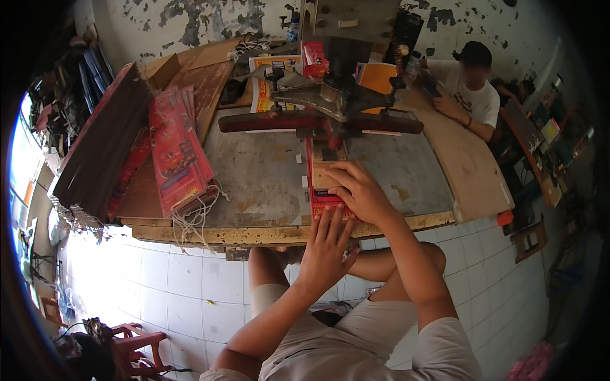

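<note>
A red printed plastic packet (321, 208) lies on the grey metal bed of a press, below its crossbar (260, 122). My left hand (327, 238) rests with its fingers stretched out flat on the packet's near end, at the bed's front edge. On top of the packet sits a flat, light wooden block (324, 175). My right hand (361, 193) reaches over the block's right side, fingers bent across it and thumb near its front edge. Part of the packet is hidden under the block and my hands.
To the left lies a stack of red printed packets (181, 146) with white strings hanging over the table edge, beside a tall dark stack of sheets (101, 146). At the right a person (473, 95) in a cap sits holding a phone. A red stool (136, 346) stands lower left.
</note>
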